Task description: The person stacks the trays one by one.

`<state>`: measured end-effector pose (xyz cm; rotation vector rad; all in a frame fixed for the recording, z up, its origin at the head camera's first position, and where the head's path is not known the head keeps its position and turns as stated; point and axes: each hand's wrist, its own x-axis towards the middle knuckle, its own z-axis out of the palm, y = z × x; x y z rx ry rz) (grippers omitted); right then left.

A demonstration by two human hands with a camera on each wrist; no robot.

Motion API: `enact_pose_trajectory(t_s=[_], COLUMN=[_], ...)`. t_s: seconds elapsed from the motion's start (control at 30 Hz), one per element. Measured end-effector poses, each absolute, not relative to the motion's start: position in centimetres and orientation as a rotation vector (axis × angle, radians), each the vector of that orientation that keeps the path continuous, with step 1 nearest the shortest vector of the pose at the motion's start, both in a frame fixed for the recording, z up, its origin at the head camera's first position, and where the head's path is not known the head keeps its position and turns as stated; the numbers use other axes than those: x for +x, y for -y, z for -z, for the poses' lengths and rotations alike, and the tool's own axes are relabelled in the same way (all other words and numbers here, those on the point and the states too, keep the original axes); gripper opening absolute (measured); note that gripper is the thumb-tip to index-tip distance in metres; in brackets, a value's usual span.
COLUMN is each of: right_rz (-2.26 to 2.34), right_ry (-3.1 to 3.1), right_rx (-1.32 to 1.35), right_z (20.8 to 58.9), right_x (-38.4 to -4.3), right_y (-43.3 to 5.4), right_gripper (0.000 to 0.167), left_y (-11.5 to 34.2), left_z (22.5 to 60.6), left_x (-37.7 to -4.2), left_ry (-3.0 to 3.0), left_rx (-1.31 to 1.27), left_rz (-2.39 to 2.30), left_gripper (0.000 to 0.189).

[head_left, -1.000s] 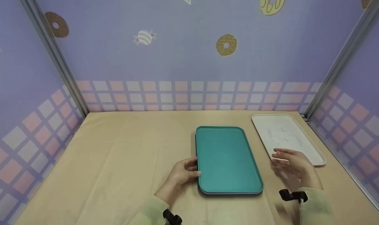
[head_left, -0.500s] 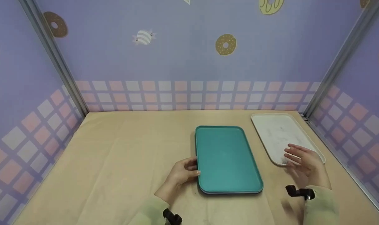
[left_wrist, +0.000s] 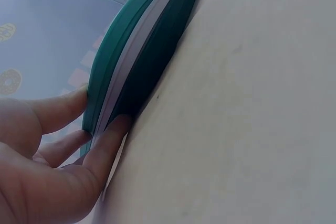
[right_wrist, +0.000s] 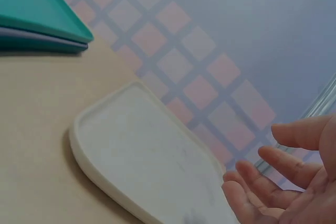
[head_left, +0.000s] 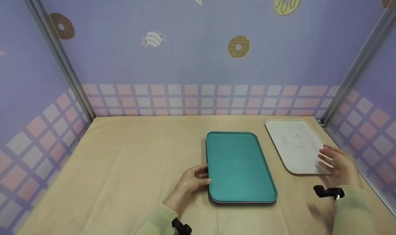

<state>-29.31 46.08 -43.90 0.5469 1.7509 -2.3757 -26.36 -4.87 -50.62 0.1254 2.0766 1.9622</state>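
Observation:
A teal rectangular tray (head_left: 240, 166) tops a stack in the middle of the table. Under its rim the left wrist view shows a pale lilac tray edge (left_wrist: 137, 40) and a dark green one (left_wrist: 152, 61). My left hand (head_left: 193, 180) pinches the stack's left side, thumb and fingertips at the layered rims. To the right lies a white marble-patterned tray (head_left: 294, 147). Over its right front corner my right hand (head_left: 340, 164) hovers, fingers loosely bent and holding nothing. In the right wrist view that hand (right_wrist: 294, 177) overlaps the white tray's edge.
A beige cloth (head_left: 136, 163) covers the table. Purple patterned walls (head_left: 191, 58) rise at the back and both sides, with metal posts (head_left: 358, 62) in the back corners. The white tray stands close to the right wall.
My right hand has moved right, from the white tray's front left corner to its right front corner. The left hand and the tray stack stay in place.

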Motion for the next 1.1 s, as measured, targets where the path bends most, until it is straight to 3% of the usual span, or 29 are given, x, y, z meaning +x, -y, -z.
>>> enact_pose_trajectory(t_s=[0.1,0.2,0.33,0.5,0.73,1.1], right_rz=[2.414,2.413,2.383,2.165,1.773,1.392], right_ry=[-1.737,-1.767,-1.883,-2.179,-2.452,-2.759], right_rx=[0.635,0.73,0.909,1.164,1.08,1.04], right_z=[43.6,43.5,44.1,45.3,47.3,49.0], right_x=[-29.5,-29.6,-29.9,-30.4,-30.8,-30.8], right_y=[-47.1,-48.1,-49.0,-49.6,-50.1,-49.6], right_gripper=[0.022,0.007,0.018,0.011,0.064,0.06], left_y=[4.9,4.9,4.8,4.7,4.7,4.8], left_z=[50.6,50.7,50.7,50.7,50.9,50.7], left_x=[-26.4,-26.4,-26.4,-26.4,-26.4,-26.4], left_ry=[-2.068,-2.076,-2.069,-2.065,-2.075,-2.09], left_rx=[0.123,0.139,0.14,0.119,0.124,0.139], left_rz=[-1.96,-1.954,-1.964,-1.965,-1.966,-1.962], left_gripper=[0.067,0.067,0.066,0.067,0.066,0.066])
